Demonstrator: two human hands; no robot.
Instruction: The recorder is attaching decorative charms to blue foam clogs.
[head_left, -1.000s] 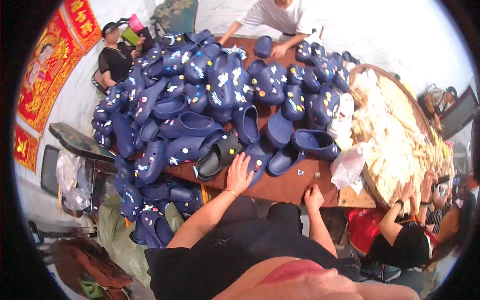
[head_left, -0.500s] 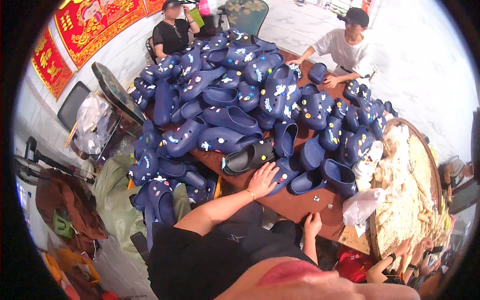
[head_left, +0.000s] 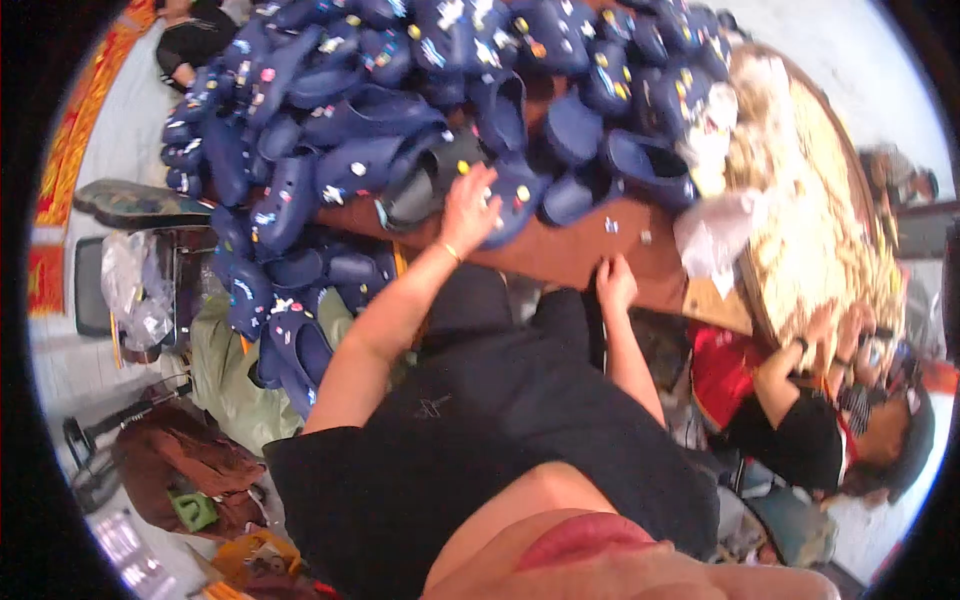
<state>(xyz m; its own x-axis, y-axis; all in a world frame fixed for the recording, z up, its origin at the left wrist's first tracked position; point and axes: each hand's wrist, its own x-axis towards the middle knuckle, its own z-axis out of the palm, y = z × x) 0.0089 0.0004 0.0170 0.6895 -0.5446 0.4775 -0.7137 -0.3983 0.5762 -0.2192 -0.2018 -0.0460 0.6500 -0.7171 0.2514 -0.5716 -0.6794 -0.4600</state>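
- The left hand [head_left: 468, 205] reaches out with fingers spread over the near edge of a heap of dark blue clogs [head_left: 420, 90]. It lies on a black clog [head_left: 425, 185] and a blue one just beside it; I cannot tell whether it has closed on either or only presses on them.
- The right hand [head_left: 615, 282] sits at the near edge of the brown surface [head_left: 570, 245], fingers curled over the rim. It seems to carry nothing — more a brace than a grip.
- The heap is stacked high and loose. Pulling one clog from its foot could bring neighbours sliding, and some would likely go over the left edge, where more blue clogs [head_left: 290, 320] already lie below beside a green sack [head_left: 225, 370].
- Small decorative charms [head_left: 625, 230] lie scattered on the bare strip of surface between the hands. A sweep of the forearm or a tumbling clog could knock them to the floor, where they would be hard to find.
- A crumpled white plastic bag [head_left: 715, 235] sits just right of that strip, near a round tray of pale pieces [head_left: 810, 200]; a slide in that direction could push the bag into the tray.
- A person in red and black [head_left: 780, 400] works close at the right, so a sharp elbow could bump them.
- The picture is blurred, so fine detail of the grip stays uncertain.
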